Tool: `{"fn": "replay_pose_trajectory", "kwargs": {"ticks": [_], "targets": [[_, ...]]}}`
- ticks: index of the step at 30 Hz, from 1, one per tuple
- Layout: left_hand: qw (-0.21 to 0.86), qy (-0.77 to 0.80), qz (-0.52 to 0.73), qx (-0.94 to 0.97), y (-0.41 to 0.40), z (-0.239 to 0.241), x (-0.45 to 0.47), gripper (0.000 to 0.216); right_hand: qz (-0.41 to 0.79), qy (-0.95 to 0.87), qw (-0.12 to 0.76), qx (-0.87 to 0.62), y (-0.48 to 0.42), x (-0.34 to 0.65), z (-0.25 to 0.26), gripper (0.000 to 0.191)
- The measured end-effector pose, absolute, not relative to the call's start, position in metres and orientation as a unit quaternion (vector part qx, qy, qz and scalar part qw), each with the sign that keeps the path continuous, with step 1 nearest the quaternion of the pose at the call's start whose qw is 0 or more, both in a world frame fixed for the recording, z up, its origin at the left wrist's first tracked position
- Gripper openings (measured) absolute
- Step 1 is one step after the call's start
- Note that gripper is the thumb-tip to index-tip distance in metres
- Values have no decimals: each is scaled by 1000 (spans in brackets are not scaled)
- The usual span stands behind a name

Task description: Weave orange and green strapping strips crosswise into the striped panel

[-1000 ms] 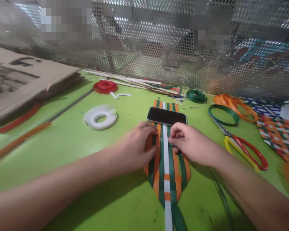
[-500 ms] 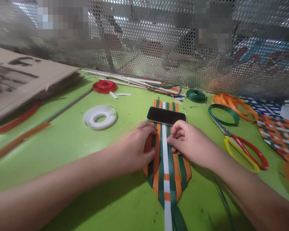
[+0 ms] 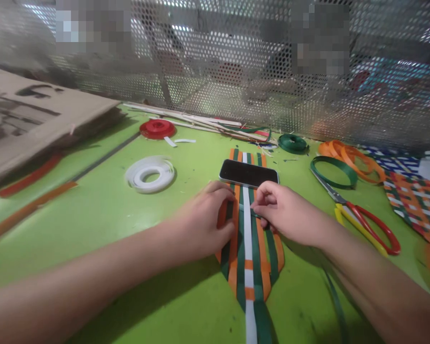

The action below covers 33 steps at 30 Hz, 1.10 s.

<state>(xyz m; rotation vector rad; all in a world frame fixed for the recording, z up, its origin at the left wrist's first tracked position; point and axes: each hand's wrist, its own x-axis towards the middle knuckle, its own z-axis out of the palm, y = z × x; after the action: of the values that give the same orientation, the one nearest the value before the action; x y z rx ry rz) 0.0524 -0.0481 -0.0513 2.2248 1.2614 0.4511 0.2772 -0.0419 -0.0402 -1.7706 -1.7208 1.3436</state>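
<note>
Green, orange and white strips lie side by side in a partly woven piece (image 3: 248,241), with short orange bands crossing near its lower end. A black smartphone (image 3: 249,172) lies across the far part of the strips. My left hand (image 3: 215,217) rests on the left strips, fingers bent and thumb apart from them. On the other side, my right hand (image 3: 277,208) pinches a thin green strip (image 3: 335,298) that trails down toward the lower right. Its pale-looking end shows beside the white strip; the fingers partly hide it.
Scissors (image 3: 372,224) with red and yellow handles lie at right, near a green loop (image 3: 333,171), orange coils (image 3: 351,160) and woven pieces (image 3: 415,205). White (image 3: 134,176), red (image 3: 156,129) and green rolls (image 3: 293,143) stand farther back. Cardboard (image 3: 39,112) lies left, perforated metal (image 3: 218,91) behind.
The right hand has shifted very slightly, and a pale end of the strip now shows left of the white strip. My left hand stays almost in place.
</note>
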Motion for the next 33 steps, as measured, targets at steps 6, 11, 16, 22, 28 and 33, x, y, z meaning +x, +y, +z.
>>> {"fn": "replay_pose_trajectory", "kwargs": {"ticks": [6, 11, 16, 22, 28, 33], "targets": [[273, 475, 179, 817, -49, -57, 53, 48, 455, -618, 161, -621, -43, 277, -41, 19], [283, 489, 176, 806, -51, -59, 53, 54, 440, -632, 160, -617, -43, 278, -43, 20], [295, 471, 199, 807, -49, -60, 53, 47, 433, -636, 159, -618, -43, 279, -47, 20], [312, 470, 218, 796, -45, -63, 54, 35, 427, -639, 159, -619, -44, 280, -46, 19], [290, 490, 213, 794, -45, -62, 55, 48, 455, -625, 164, -613, -42, 283, -50, 18], [306, 485, 220, 789, -43, -63, 54, 44, 466, -617, 182, -608, -42, 282, -52, 21]]}}
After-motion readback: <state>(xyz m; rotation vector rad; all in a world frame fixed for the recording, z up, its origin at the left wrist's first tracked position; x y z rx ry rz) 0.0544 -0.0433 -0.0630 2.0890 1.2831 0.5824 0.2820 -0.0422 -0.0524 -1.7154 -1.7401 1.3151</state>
